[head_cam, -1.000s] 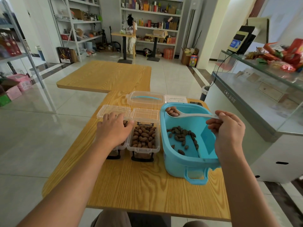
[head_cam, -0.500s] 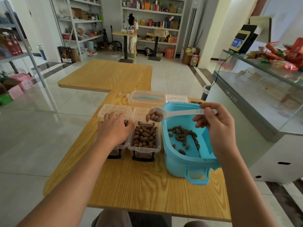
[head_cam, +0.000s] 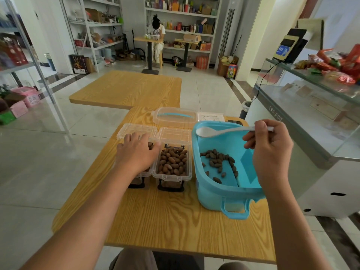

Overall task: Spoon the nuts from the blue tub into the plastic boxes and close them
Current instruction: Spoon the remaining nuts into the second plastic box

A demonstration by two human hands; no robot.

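Note:
A blue tub (head_cam: 214,197) stands at the right of the wooden table, with several brown nuts (head_cam: 218,162) scattered on its floor. My right hand (head_cam: 269,151) pinches a white spoon (head_cam: 220,131); its empty bowl hovers over the tub's far left rim. Two clear plastic boxes stand side by side left of the tub, lids hinged open behind them. The right box (head_cam: 172,176) is nearly full of nuts. My left hand (head_cam: 137,152) rests on top of the left box (head_cam: 145,173) and hides most of its contents.
The tub's clear lid (head_cam: 173,117) with a blue handle lies behind the boxes, a white paper (head_cam: 211,116) beside it. A glass counter (head_cam: 303,121) stands close on the right. A second wooden table (head_cam: 128,90) adjoins beyond. A person sits far back by the shelves.
The spoon carried nuts from the tub over the right box, tipped them in, and has swung back over the tub empty. My left hand stayed on the left box.

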